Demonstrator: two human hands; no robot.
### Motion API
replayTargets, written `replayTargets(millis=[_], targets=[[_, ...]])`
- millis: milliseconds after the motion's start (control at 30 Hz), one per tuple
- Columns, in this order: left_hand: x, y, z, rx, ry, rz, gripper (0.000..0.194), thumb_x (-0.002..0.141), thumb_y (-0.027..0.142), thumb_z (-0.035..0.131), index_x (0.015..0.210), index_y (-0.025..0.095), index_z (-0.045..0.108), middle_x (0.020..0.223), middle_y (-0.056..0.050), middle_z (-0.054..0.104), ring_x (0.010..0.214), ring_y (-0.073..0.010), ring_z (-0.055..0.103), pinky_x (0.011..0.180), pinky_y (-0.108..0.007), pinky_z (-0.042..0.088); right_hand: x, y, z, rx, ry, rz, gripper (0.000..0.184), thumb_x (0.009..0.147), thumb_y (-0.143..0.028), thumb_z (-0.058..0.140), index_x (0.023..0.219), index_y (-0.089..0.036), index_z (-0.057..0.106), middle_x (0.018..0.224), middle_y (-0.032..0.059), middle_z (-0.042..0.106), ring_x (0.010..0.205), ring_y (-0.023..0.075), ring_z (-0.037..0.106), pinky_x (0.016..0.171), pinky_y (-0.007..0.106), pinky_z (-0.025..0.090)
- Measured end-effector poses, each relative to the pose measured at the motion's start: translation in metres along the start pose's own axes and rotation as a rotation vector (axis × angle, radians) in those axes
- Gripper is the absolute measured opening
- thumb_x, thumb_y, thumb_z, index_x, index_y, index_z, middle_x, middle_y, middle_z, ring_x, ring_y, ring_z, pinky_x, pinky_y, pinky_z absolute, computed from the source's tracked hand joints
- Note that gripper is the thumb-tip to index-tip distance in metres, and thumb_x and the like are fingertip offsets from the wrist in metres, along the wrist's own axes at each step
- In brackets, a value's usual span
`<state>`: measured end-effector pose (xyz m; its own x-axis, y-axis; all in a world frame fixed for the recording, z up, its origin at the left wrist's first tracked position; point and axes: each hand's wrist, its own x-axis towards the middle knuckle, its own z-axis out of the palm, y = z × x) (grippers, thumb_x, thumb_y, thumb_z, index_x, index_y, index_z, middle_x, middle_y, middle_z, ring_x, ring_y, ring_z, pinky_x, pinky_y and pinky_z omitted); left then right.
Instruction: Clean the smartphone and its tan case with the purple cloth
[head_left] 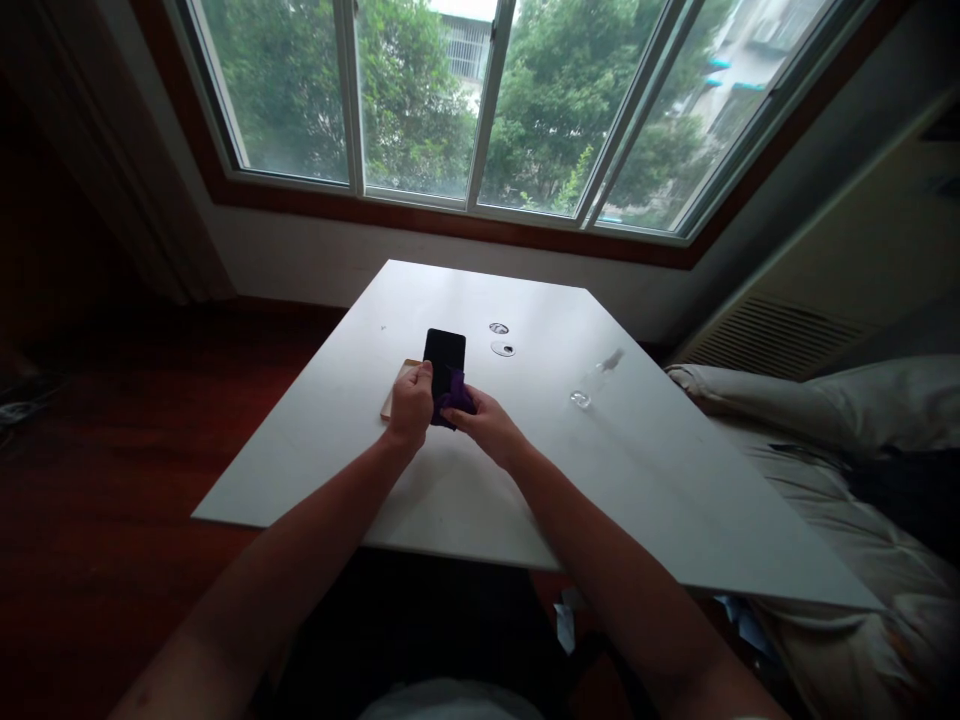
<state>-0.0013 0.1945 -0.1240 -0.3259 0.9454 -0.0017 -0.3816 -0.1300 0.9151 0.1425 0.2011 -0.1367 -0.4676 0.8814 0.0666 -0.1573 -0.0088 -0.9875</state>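
Observation:
A black phone (444, 352) lies flat on the white table (315, 440), screen up. My left hand (410, 405) is closed round its near left edge, thumb on the screen. Pinched in my right hand (487, 425) is a small purple cloth (455, 398), which is pressed on the phone's near end. Under my left hand a thin tan card or case (396, 385) pokes out beside the phone.
Two small round discs (500, 338) lie just beyond the phone. A clear, glassy item (592, 385) rests to the right. A bed with pale bedding (847, 470) adjoins the table's right side. Windows and a wall run behind the table; wooden floor lies left.

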Motion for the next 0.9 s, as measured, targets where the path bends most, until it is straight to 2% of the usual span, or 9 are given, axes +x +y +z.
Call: replayTargets(millis=[100, 200, 267, 333, 467, 533, 633, 733, 900], targets=[[0.001, -0.007, 0.005, 0.095, 0.040, 0.053, 0.025, 0.096, 0.038, 0.060, 0.083, 0.018, 0.063, 0.071, 0.000, 0.059, 0.066, -0.0157, 0.054, 0.060, -0.025, 0.043, 0.000, -0.003, -0.008, 0.010, -0.038, 0.035, 0.053, 0.067, -0.031, 0.091, 0.114, -0.017, 0.070, 0.095, 0.0035, 0.075, 0.083, 0.0182, 0.069, 0.077, 0.031, 0.056], [0.004, -0.013, 0.008, 0.023, 0.002, -0.022, 0.025, 0.095, 0.039, 0.061, 0.086, 0.017, 0.065, 0.069, -0.001, 0.061, 0.066, -0.0165, 0.058, 0.064, -0.027, 0.048, 0.001, -0.001, -0.012, 0.057, -0.003, 0.071, 0.052, 0.065, -0.035, 0.092, 0.109, -0.017, 0.071, 0.093, 0.0035, 0.075, 0.082, 0.0187, 0.071, 0.077, 0.032, 0.058], [0.007, -0.017, 0.009, 0.007, -0.050, -0.056, 0.026, 0.093, 0.041, 0.065, 0.085, 0.016, 0.066, 0.067, -0.001, 0.061, 0.067, -0.0171, 0.059, 0.067, -0.028, 0.050, 0.003, 0.002, -0.013, 0.072, 0.086, 0.088, 0.047, 0.067, -0.041, 0.091, 0.102, -0.016, 0.072, 0.088, 0.0034, 0.075, 0.080, 0.0189, 0.071, 0.074, 0.033, 0.059], [0.007, -0.020, 0.010, 0.056, -0.096, -0.033, 0.029, 0.090, 0.043, 0.068, 0.081, 0.015, 0.067, 0.066, -0.002, 0.061, 0.066, -0.0168, 0.058, 0.066, -0.027, 0.048, 0.007, 0.004, -0.015, 0.055, 0.201, 0.082, 0.044, 0.070, -0.049, 0.088, 0.094, -0.015, 0.072, 0.083, 0.0039, 0.074, 0.075, 0.0191, 0.070, 0.069, 0.033, 0.061], [-0.005, -0.021, 0.014, 0.256, -0.179, 0.067, 0.035, 0.088, 0.047, 0.069, 0.073, 0.016, 0.066, 0.065, -0.002, 0.059, 0.061, -0.0148, 0.051, 0.056, -0.025, 0.039, 0.015, 0.003, -0.032, 0.058, 0.424, 0.021, 0.046, 0.072, -0.056, 0.085, 0.086, -0.015, 0.071, 0.079, 0.0047, 0.073, 0.070, 0.0191, 0.069, 0.063, 0.032, 0.063], [-0.013, -0.017, 0.017, 0.378, -0.229, 0.097, 0.038, 0.090, 0.050, 0.064, 0.072, 0.016, 0.065, 0.064, -0.002, 0.058, 0.058, -0.0143, 0.047, 0.053, -0.026, 0.034, 0.018, 0.002, -0.043, 0.099, 0.480, -0.002, 0.046, 0.074, -0.056, 0.084, 0.089, -0.014, 0.071, 0.080, 0.0054, 0.074, 0.070, 0.0189, 0.070, 0.063, 0.032, 0.064], [-0.022, -0.008, 0.020, 0.507, -0.311, 0.143, 0.040, 0.094, 0.050, 0.057, 0.073, 0.017, 0.062, 0.063, -0.001, 0.055, 0.057, -0.0137, 0.045, 0.051, -0.026, 0.030, 0.020, -0.001, -0.056, 0.166, 0.514, -0.013, 0.043, 0.078, -0.053, 0.082, 0.094, -0.014, 0.071, 0.084, 0.0066, 0.075, 0.072, 0.0194, 0.072, 0.064, 0.032, 0.065], [-0.024, -0.002, 0.019, 0.562, -0.377, 0.150, 0.041, 0.096, 0.051, 0.055, 0.073, 0.017, 0.060, 0.061, 0.000, 0.052, 0.056, -0.0135, 0.044, 0.050, -0.026, 0.029, 0.020, -0.005, -0.059, 0.237, 0.528, -0.003, 0.041, 0.085, -0.052, 0.077, 0.096, -0.014, 0.070, 0.085, 0.0082, 0.075, 0.074, 0.0214, 0.074, 0.064, 0.034, 0.066], [-0.019, -0.002, 0.014, 0.520, -0.386, 0.176, 0.040, 0.096, 0.051, 0.056, 0.076, 0.017, 0.064, 0.063, -0.001, 0.055, 0.057, -0.0141, 0.046, 0.051, -0.026, 0.031, 0.015, -0.013, -0.050, 0.310, 0.422, 0.027, 0.035, 0.091, -0.046, 0.073, 0.102, -0.013, 0.069, 0.093, 0.0109, 0.077, 0.081, 0.0217, 0.075, 0.069, 0.034, 0.066]])
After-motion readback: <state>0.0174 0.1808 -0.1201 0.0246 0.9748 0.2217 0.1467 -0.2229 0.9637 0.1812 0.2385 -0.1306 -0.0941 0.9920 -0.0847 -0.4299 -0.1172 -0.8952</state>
